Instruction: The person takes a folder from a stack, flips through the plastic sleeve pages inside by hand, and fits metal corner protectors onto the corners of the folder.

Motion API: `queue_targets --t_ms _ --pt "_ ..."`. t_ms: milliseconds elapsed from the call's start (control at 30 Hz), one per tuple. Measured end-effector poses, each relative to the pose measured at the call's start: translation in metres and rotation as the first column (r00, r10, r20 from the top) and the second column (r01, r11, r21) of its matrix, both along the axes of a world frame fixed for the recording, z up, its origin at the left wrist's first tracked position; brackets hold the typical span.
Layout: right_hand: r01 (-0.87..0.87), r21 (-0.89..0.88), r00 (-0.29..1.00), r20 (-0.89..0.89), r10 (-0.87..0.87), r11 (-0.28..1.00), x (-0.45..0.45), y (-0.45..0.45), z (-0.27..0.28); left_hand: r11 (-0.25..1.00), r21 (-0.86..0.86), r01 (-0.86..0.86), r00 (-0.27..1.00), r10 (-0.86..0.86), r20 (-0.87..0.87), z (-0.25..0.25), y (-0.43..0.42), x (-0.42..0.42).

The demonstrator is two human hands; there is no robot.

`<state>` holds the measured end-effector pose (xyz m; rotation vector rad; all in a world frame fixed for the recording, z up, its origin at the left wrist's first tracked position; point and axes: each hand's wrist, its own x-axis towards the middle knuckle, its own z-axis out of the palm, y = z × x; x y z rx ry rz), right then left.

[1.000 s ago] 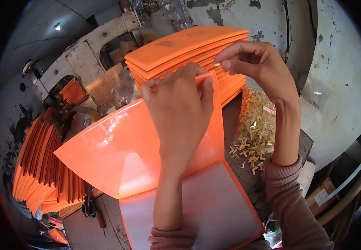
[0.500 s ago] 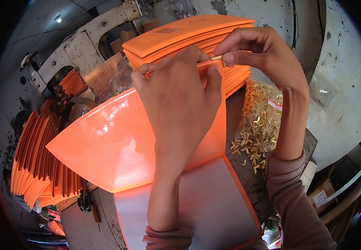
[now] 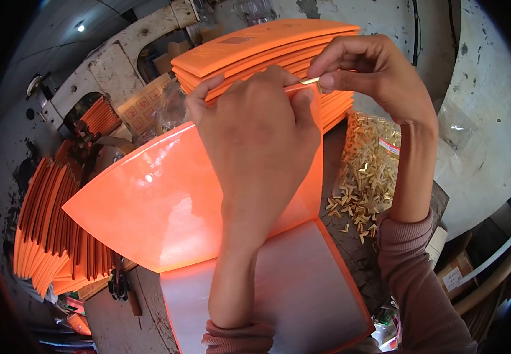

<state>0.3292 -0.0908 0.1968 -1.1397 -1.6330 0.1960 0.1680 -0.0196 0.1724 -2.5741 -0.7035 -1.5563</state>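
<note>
An orange folder cover (image 3: 167, 194) lies opened out, its upper flap raised and its inner side a pale, glossy sheet (image 3: 291, 289). My left hand (image 3: 261, 130) grips the flap's top edge close to its right corner, thumb on the near face. At that corner, my right hand (image 3: 355, 71) pinches a small gold metal corner piece (image 3: 311, 81) between thumb and fingers. The piece touches or sits over the corner; how far it is on I cannot tell. Right of the folder cover, a clear bag (image 3: 370, 147) spills many similar gold corner pieces (image 3: 358, 218).
Behind my hands rises a stack of orange folders (image 3: 267, 47). More orange folders (image 3: 49, 230) stand fanned at the left, with black-handled scissors (image 3: 118, 284) beside them on the dark worktable (image 3: 143, 318). A worn white machine (image 3: 114, 71) stands at the back left.
The gold corner piece and my right fingers have shifted slightly up and right at the folder cover's corner. My left hand keeps its grip, moved slightly to the right.
</note>
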Motion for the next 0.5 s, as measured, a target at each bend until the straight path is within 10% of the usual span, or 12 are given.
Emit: queue_targets --t_ms 500 --pt "0.0 -0.005 1.0 0.027 0.0 1.0 0.003 0.005 -0.002 0.995 0.075 0.072 0.995 -0.077 0.067 -0.003 0.008 0.004"
